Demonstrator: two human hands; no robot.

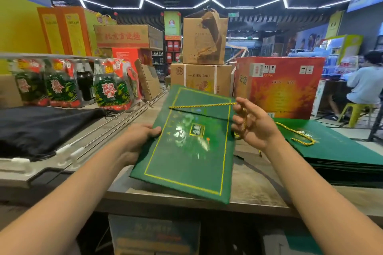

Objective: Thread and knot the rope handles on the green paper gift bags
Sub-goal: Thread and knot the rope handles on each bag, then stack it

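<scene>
A flat green paper gift bag (186,161) with a yellow border lies tilted over the counter's front part. My left hand (137,141) grips its left edge. A yellow rope handle (199,106) stretches taut across the bag's upper part, from a hole near the left to my right hand (252,125), which pinches the rope's end beside the bag's right edge. To the right lies a stack of more green bags (339,151) with another yellow rope (298,133) lying curled on top.
Black cloth bag (41,128) on the left of the grey counter (252,184). Behind stand green bottle packs (112,89), cardboard boxes (204,77) and a red carton (277,87). A person sits on a yellow stool at far right (364,85).
</scene>
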